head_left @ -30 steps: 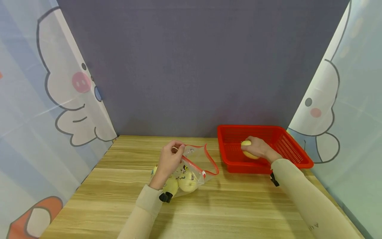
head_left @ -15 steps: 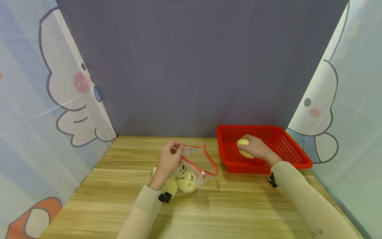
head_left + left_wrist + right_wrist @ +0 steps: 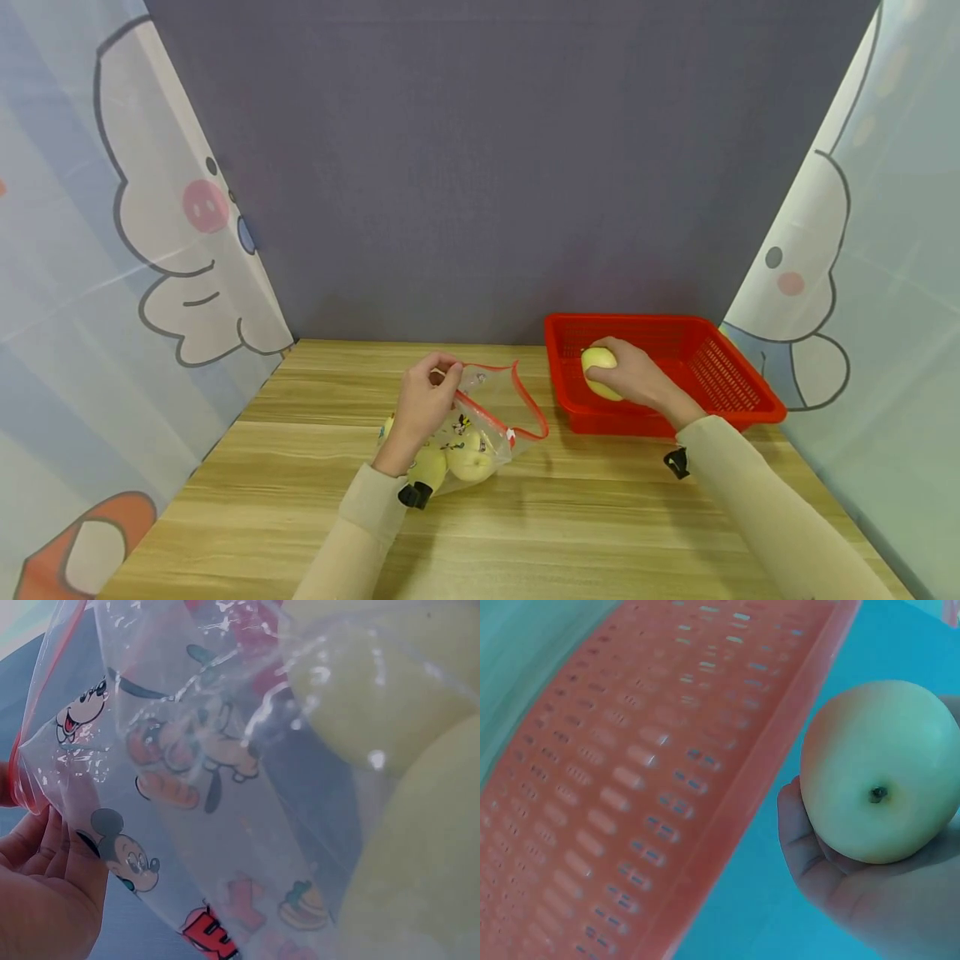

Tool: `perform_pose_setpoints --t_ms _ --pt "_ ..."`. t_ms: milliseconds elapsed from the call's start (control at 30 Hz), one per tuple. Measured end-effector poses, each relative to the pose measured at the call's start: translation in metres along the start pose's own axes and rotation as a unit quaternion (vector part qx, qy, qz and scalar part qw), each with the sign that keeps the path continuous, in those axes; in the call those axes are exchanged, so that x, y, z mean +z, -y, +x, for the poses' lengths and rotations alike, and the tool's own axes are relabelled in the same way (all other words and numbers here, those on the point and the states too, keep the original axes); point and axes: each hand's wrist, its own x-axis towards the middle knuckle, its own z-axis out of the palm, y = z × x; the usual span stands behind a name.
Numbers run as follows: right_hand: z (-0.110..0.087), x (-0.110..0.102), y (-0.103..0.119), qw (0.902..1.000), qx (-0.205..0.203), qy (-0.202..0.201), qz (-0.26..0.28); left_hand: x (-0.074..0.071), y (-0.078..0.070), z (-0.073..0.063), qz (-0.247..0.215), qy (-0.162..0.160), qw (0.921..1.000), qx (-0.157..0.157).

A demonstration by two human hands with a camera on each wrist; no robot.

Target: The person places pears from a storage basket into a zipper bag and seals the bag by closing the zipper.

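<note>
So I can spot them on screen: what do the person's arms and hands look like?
The left sleeve and right sleeve are long and pale beige, the left with a wide cuff. A black piece shows beside that cuff, a second black piece beside the right sleeve. The left hand and right hand are gloveless.

I count one table, one red basket at its far right corner, one clear bag in from its far edge, one left hand, one right hand holding one yellow apple, and at least two bagged apples, the left arm hiding some.
</note>
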Motion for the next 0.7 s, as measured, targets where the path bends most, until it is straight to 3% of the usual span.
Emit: perform_pose_setpoints --t_ms 700 --pt "-0.008 0.019 0.037 0.9960 -0.066 -0.013 0.059 -0.001 0.000 -0.001 0.000 -0.003 1.0000 0.005"
